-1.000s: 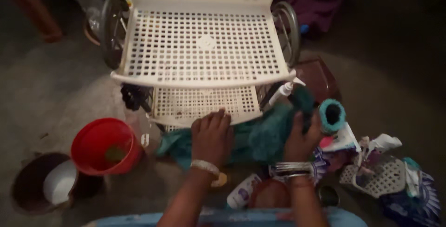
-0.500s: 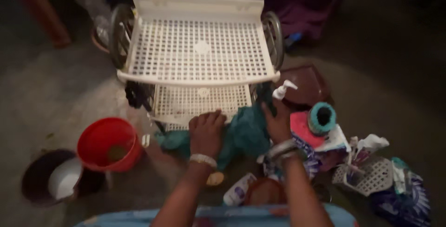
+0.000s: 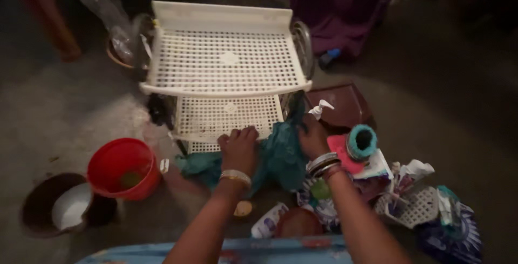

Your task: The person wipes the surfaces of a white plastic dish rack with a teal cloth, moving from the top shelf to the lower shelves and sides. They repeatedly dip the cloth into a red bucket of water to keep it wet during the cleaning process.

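A teal cloth (image 3: 278, 158) lies bunched on the floor in front of a white perforated plastic rack (image 3: 226, 61) with two shelves. My left hand (image 3: 240, 148) presses down on the cloth's left part, at the front edge of the lower shelf (image 3: 224, 117). My right hand (image 3: 313, 137), with bangles at the wrist, grips the cloth's right side and lifts it a little toward the rack's right leg. Both hands are closed on the fabric.
A red bucket (image 3: 123, 168) stands at the left, beside a dark basin holding a white bowl (image 3: 65, 207). A white pump bottle (image 3: 319, 108), a brown box (image 3: 341, 106), a teal-rimmed roll (image 3: 361, 141) and a small white basket (image 3: 413, 209) crowd the right. Purple fabric (image 3: 337, 10) hangs behind.
My right hand moved left and up, from beside the teal-rimmed roll to the cloth's right edge near the rack. My left hand stayed on the cloth. The view shifted slightly.
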